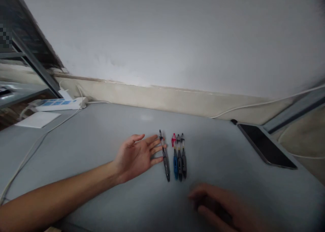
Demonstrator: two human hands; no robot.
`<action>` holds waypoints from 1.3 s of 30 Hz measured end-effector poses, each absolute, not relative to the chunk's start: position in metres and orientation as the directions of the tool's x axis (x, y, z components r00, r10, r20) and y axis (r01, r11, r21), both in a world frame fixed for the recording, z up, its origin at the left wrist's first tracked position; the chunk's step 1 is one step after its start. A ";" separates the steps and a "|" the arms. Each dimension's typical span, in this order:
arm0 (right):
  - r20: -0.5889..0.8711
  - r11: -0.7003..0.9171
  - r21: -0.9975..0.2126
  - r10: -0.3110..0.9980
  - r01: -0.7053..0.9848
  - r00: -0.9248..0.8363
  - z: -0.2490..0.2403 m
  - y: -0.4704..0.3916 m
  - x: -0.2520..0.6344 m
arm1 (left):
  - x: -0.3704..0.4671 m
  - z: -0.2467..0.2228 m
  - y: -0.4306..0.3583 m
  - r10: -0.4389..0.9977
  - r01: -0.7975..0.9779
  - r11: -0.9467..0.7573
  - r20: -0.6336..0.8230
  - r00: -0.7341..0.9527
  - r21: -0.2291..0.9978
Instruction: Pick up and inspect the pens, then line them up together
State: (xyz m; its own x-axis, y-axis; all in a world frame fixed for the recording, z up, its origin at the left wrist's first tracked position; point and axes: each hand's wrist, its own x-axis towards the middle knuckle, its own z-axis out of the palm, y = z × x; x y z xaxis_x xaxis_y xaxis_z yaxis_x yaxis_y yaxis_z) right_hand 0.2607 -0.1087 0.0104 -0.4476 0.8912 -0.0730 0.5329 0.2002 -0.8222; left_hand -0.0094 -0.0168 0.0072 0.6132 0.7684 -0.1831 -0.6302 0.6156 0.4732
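Left hand flat-open against a lone pen, three more pens lined up beside it.

Left hand (pixel 138 155) lies palm up on the grey table (pixel 101 137), fingers spread, gripping nothing; fingertips touch the single black pen (pixel 164 156). Just right of it, apart: row of three pens (pixel 179 157), side by side and touching, blue-grip one on the left. Right hand (pixel 220 208) low in frame, blurred, can't tell its grip. Phone (pixel 266 145) lies well right.
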 end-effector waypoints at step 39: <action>0.371 0.850 0.305 0.310 0.430 -0.875 0.012 -0.073 0.230 | -0.007 0.004 -0.045 0.834 -0.442 0.436 -0.167 0.526 0.784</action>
